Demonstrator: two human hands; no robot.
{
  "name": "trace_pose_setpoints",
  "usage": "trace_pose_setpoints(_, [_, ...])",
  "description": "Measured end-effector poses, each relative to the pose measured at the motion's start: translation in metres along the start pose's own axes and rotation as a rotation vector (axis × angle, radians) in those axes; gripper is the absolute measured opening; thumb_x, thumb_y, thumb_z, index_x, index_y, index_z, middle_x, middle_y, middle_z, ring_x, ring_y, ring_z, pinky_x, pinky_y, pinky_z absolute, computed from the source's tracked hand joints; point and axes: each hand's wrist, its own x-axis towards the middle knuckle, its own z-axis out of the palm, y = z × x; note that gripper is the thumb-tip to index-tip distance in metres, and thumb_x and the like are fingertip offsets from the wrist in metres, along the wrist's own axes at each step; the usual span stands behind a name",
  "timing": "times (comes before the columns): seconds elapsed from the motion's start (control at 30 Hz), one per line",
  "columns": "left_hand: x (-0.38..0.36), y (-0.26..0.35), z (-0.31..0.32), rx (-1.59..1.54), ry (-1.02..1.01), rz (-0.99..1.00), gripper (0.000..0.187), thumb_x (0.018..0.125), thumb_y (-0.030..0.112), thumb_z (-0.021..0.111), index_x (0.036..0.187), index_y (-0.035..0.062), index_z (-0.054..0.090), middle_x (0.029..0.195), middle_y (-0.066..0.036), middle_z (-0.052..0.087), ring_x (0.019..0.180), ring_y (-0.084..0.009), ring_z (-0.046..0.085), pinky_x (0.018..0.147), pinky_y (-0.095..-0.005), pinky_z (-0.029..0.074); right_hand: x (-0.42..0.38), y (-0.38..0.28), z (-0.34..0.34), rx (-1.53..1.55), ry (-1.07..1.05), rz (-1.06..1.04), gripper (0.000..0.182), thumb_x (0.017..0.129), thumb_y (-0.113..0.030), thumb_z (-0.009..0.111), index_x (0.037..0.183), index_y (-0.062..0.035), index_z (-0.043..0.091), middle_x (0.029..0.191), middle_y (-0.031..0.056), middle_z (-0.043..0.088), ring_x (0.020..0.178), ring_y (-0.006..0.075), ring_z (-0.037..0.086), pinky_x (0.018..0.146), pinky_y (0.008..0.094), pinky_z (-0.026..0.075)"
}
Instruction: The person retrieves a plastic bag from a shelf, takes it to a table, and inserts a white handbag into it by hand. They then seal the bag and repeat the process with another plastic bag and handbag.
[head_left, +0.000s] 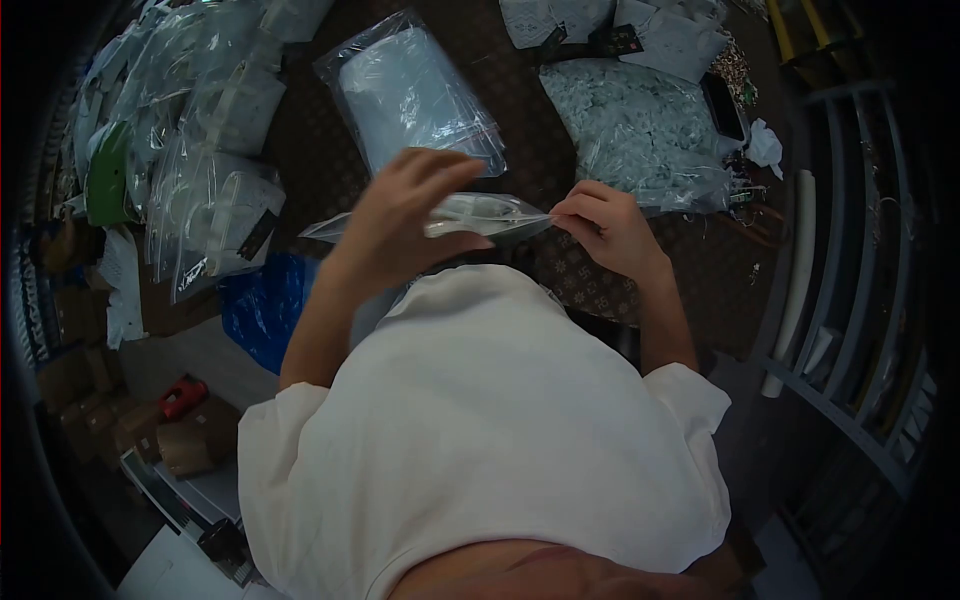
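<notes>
A clear plastic bag [485, 210] with something pale inside lies crosswise near the table's front edge, close to my body. My right hand [608, 228] pinches its right corner between thumb and fingers. Over the left part of the bag is my left hand [408, 215], its thumb and fingers spread apart with a gap between them. That hand covers some of the bag's upper edge. Just beyond it lies a stack of flat clear bags [420, 95].
Many filled clear bags [215, 160] are piled at the left, beside a green item [108, 175]. A large bag of pale small pieces [640, 125] lies at the right, next to a black phone [723, 106]. A metal rack [835, 260] stands at far right.
</notes>
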Motion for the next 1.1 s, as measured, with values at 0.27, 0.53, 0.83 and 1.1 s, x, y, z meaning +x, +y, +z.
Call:
trace_pose_setpoints(0.27, [0.029, 0.008, 0.057, -0.275, -0.183, 0.039, 0.013, 0.07, 0.01, 0.066, 0.081, 0.0016, 0.065, 0.074, -0.009, 0.061, 0.069, -0.0196, 0.057, 0.061, -0.0293, 0.047, -0.004, 0.003, 0.003, -0.004, 0.13, -0.048, 0.008, 0.07, 0.001, 0.062, 0.077, -0.0006, 0.058, 0.073, 0.0103, 0.055, 0.064, 0.0245, 0.056, 0.054, 0.0306, 0.046])
trace_pose_setpoints(0.53, [0.041, 0.014, 0.056, -0.364, -0.254, 0.003, 0.008, 0.07, 0.005, 0.063, 0.076, 0.0011, 0.065, 0.069, -0.009, 0.059, 0.064, -0.0185, 0.056, 0.053, -0.0275, 0.046, -0.004, 0.003, 0.012, -0.188, 0.173, -0.073, 0.005, 0.072, -0.001, 0.06, 0.076, -0.0003, 0.057, 0.071, 0.0103, 0.054, 0.063, 0.0263, 0.054, 0.053, 0.0321, 0.044])
trace_pose_setpoints(0.83, [0.034, 0.006, 0.06, -0.335, -0.141, 0.116, 0.006, 0.066, 0.003, 0.063, 0.071, 0.0007, 0.063, 0.067, -0.007, 0.056, 0.063, -0.0185, 0.053, 0.052, -0.0277, 0.045, -0.009, 0.004, 0.017, -0.147, 0.282, -0.051, 0.002, 0.075, 0.0, 0.058, 0.077, 0.0004, 0.058, 0.07, 0.0101, 0.054, 0.062, 0.024, 0.054, 0.053, 0.0304, 0.043])
trace_pose_setpoints(1.1, [-0.022, -0.043, 0.013, -0.003, -0.049, 0.085, 0.005, 0.065, 0.002, 0.064, 0.07, 0.0023, 0.061, 0.068, -0.007, 0.055, 0.064, -0.0184, 0.053, 0.054, -0.0271, 0.046, -0.014, 0.012, 0.005, -0.16, 0.387, 0.081, 0.004, 0.074, 0.002, 0.057, 0.076, -0.0007, 0.059, 0.073, 0.0094, 0.056, 0.064, 0.0235, 0.055, 0.055, 0.0296, 0.044])
